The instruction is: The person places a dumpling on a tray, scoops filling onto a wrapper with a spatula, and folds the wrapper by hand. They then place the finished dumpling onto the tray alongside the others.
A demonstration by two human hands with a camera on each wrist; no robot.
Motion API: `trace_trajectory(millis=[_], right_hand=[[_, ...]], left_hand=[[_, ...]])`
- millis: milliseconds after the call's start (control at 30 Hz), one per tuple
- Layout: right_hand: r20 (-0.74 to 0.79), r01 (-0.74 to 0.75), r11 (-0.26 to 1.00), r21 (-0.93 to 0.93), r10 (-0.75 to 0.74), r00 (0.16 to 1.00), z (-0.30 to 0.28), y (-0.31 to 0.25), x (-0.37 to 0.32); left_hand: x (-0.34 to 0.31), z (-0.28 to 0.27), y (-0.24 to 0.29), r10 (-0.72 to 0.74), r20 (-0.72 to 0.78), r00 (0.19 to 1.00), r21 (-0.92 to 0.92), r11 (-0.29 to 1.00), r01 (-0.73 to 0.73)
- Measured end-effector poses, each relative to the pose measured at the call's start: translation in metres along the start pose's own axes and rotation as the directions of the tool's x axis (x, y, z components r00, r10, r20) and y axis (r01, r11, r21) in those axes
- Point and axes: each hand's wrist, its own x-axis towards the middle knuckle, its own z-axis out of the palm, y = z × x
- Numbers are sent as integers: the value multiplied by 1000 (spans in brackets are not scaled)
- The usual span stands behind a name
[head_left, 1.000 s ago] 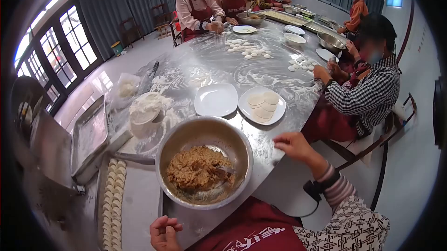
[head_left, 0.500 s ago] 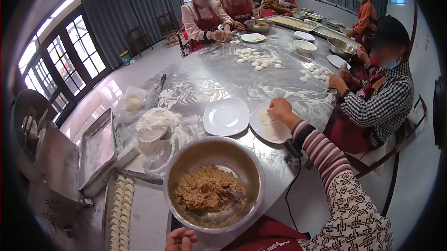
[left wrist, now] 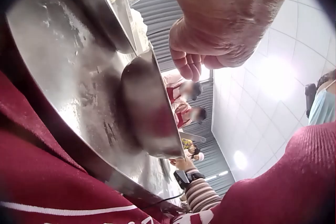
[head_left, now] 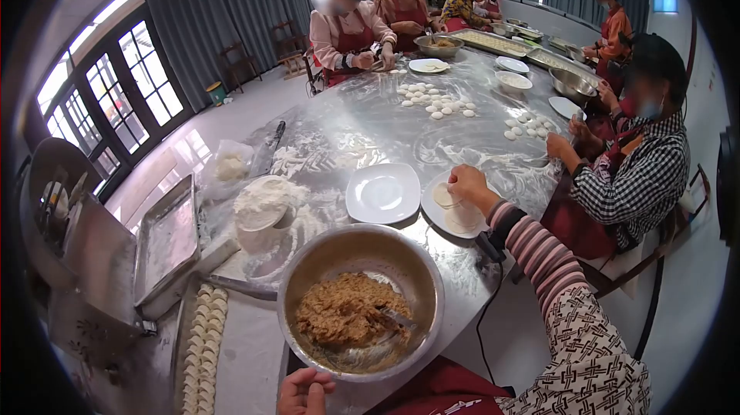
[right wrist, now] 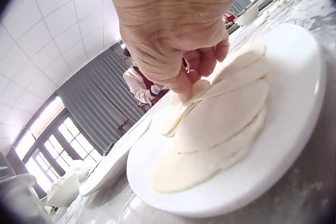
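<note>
My right hand reaches over a white plate and pinches the edge of a round dumpling wrapper between thumb and fingers. Beneath it, several pale wrappers overlap in a fan on the plate. My left hand hangs near the front rim of a large steel bowl, fingers loosely curled and holding nothing. Inside the bowl lies a brown minced filling, with a metal utensil stuck in its right side.
Left of the wrappers sits a second white plate. A heaped flour bowl stands further left. Folded dumplings line a tray at lower left. Dough pieces lie across the floury steel table. A person in a checkered shirt works at the right.
My right hand has moved from the table's right edge forward onto the wrappers and now pinches one. The head view has shifted; my left hand stays by the bowl.
</note>
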Motion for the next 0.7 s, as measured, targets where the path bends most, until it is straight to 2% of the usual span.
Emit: trace_trajectory(millis=[67,100,167,200,233,267,300,333,367,433,500,533,600,633,667,700], right_hand=[[-160,149,980,133,-127,979,-1,-2,-7],[-160,149,980,134,-127,979,-4,-9,-14],[-247,299,861,412,-210,946,-24,-45,-42],[-345,435,773,462,-295,891,-39,-69,-64],[-444,561,667,491,-362,820,-51,-96,-89],[-547,680,586,441,-425,721,-57,-121,-115],[-547,775,509,374,-554,628,-67,-144,-144],[-499,848,518,117,-707,501,-62,-162,-172],[-512,931,322,174,-777,365,-59,-176,-195],[-365,943,186,276,-887,282,-64,-194,-235],[-418,953,172,250,-869,267,-65,-196,-245],[-462,961,156,229,-852,248,-65,-195,-247],[-491,923,299,241,-783,381,-71,-181,-230],[-561,941,251,227,-756,337,-65,-161,-201],[-559,835,514,198,-640,527,-65,-144,-184],[-549,701,674,232,-504,666,-54,-115,-154]], left_hand=[[-1,0,3,17,42,999,21,1000,-18],[0,-1,4,18,42,999,21,1000,-18],[5,2,7,-145,247,958,-277,937,213],[9,10,13,-142,255,956,-280,936,214],[14,23,19,-155,379,912,-427,846,320],[17,34,23,-142,499,855,-539,721,435],[20,44,22,-138,510,849,-535,722,439],[25,53,18,-182,532,827,-596,613,519],[30,58,10,-224,556,800,-643,494,585],[35,53,-9,-205,590,781,-645,463,608],[34,50,-17,-330,374,867,-533,689,492],[30,50,-16,-253,339,906,-564,716,411],[29,33,-22,-266,323,908,-535,740,408],[30,21,-27,-277,304,912,-512,759,401],[30,11,-34,-233,310,922,-596,708,379],[30,1,-38,-229,321,919,-595,706,384]])
